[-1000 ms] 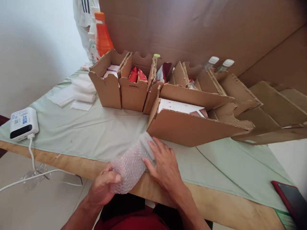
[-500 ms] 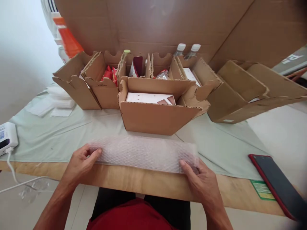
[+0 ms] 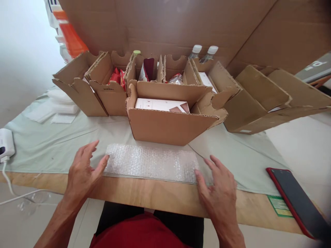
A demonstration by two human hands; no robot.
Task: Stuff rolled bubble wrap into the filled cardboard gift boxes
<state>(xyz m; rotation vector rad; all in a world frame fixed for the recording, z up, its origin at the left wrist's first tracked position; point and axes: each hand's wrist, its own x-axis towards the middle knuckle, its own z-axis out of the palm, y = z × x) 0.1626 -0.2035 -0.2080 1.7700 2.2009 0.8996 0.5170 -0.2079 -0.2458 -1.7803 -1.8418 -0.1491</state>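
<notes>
A flat strip of clear bubble wrap [image 3: 152,163] lies along the table's front edge, on the pale green cloth. At its left end is my left hand [image 3: 84,168], fingers spread and holding nothing, the thumb tip close to the wrap. My right hand [image 3: 218,186] is beside the right end, also open, its thumb at or near the corner; I cannot tell whether it touches. Just behind the wrap stands a cardboard box [image 3: 170,127] with a white carton [image 3: 160,105] in it.
Several open cardboard bins [image 3: 113,96] stand in a row behind, some holding red packets [image 3: 117,76]. More cardboard bins [image 3: 261,96] stand at right. A phone [image 3: 294,196] in a red case lies front right. White pouches [image 3: 60,105] and a white device [image 3: 6,143] with a cable are at left.
Both hands have let go of the bubble wrap and their fingers have opened. The wrap, held by its ends before, now lies flat on the cloth.
</notes>
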